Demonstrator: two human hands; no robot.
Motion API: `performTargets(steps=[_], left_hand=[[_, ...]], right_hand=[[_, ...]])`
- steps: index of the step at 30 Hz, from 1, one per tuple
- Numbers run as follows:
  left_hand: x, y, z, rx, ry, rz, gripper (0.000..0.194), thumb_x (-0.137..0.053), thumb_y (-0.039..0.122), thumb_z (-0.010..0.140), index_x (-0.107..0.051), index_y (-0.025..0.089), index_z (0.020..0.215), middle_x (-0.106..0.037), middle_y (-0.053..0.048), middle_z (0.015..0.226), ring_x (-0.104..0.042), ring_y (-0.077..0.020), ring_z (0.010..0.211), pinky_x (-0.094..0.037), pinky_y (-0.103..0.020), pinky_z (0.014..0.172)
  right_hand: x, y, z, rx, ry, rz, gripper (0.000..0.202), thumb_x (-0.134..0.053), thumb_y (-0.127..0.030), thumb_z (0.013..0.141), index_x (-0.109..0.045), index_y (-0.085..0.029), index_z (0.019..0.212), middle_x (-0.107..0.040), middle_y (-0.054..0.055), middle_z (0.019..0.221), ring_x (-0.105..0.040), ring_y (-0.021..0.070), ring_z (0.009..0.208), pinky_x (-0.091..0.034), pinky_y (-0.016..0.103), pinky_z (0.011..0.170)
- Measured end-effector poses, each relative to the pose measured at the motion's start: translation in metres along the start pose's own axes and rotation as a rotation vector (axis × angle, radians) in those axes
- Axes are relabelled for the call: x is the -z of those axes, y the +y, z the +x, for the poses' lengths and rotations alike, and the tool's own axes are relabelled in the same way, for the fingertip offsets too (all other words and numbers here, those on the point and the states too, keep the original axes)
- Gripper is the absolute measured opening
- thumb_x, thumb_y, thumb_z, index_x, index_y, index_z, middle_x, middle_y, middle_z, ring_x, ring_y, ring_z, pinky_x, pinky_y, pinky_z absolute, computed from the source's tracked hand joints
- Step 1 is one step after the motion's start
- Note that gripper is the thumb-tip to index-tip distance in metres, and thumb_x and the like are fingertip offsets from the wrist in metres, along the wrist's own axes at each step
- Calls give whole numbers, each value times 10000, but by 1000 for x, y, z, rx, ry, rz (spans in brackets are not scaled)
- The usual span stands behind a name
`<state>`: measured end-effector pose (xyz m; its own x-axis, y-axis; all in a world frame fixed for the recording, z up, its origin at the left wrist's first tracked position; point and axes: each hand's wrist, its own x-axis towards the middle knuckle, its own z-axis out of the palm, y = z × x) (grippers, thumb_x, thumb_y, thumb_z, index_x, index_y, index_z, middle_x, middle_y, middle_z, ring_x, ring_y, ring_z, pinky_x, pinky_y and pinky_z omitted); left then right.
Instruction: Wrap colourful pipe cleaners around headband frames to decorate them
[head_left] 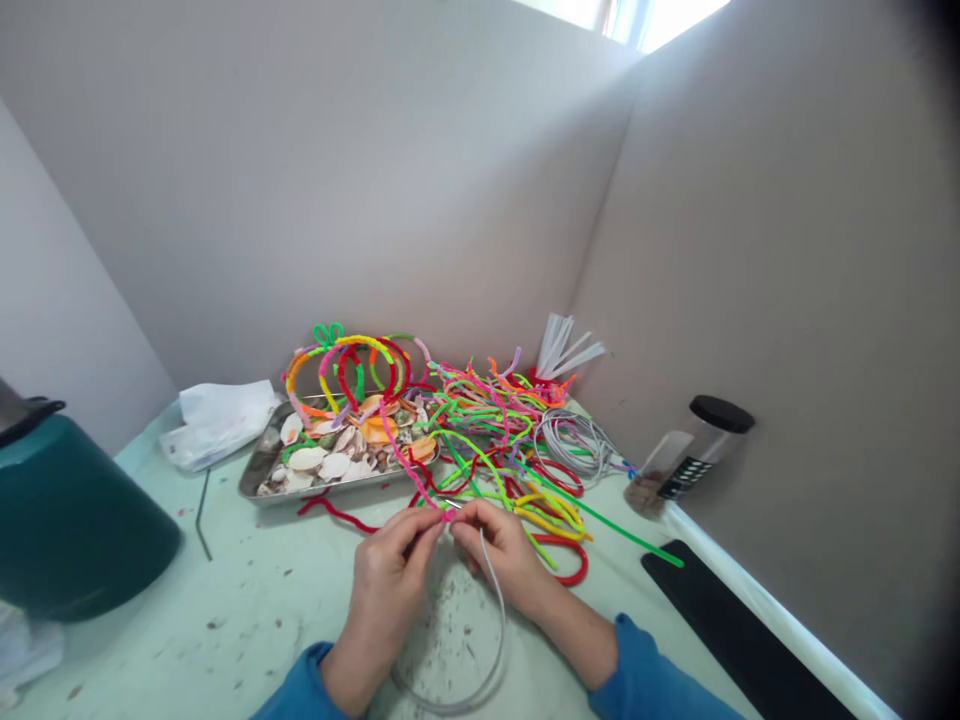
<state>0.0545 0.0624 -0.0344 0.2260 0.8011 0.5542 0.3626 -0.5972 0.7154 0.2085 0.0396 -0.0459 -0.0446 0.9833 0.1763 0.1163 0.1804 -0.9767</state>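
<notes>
Near the middle of the table, my left hand (396, 575) and my right hand (504, 555) meet with fingertips pinched close together. Between them is a pink pipe cleaner (405, 462), whose long end rises up and to the left over the tray. My left fingers pinch it at its lower end. A grey cord (501, 640) runs from my right fingers and curves down in a loop below the hands. A small metallic tip shows just above the fingertips; what it belongs to is hidden.
A metal tray of shells (259, 470) with pipe-cleaner rings stands behind. Right of it lie piled pipe cleaners (487, 400), a grey cord coil (576, 445) and red-handled scissors (574, 565). A green container (75, 520) stands left; a black-lidded jar (701, 450) right.
</notes>
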Motion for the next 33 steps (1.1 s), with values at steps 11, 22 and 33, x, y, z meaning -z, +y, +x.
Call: performTargets(steps=[11, 22, 33], left_hand=[[4, 12, -3, -129, -116, -67, 146, -537, 115, 827, -658, 185, 871, -703, -30, 866, -644, -128, 803, -481, -201, 747], [4, 14, -2, -67, -189, -158, 127, -534, 152, 834, -656, 187, 837, -703, -30, 847, -637, -132, 776, -465, -202, 723], [-4, 0, 0, 443, -117, -405, 182, -619, 328, 753, -657, 152, 782, -611, 5, 625, -507, -106, 561, -373, -188, 499]], right_hand=[[1, 2, 0, -8, -17, 12, 323, -425, -415, 908, -527, -176, 717, -443, -53, 505, -427, 81, 447, -325, 196, 454], [5, 6, 4, -63, -17, 246, 222, -587, -383, 814, -537, -174, 759, -489, -64, 507, -424, 72, 407, -329, 187, 421], [7, -1, 3, -34, -12, 287, 200, -598, -351, 806, -537, -163, 775, -531, -50, 564, -427, 59, 419, -323, 176, 416]])
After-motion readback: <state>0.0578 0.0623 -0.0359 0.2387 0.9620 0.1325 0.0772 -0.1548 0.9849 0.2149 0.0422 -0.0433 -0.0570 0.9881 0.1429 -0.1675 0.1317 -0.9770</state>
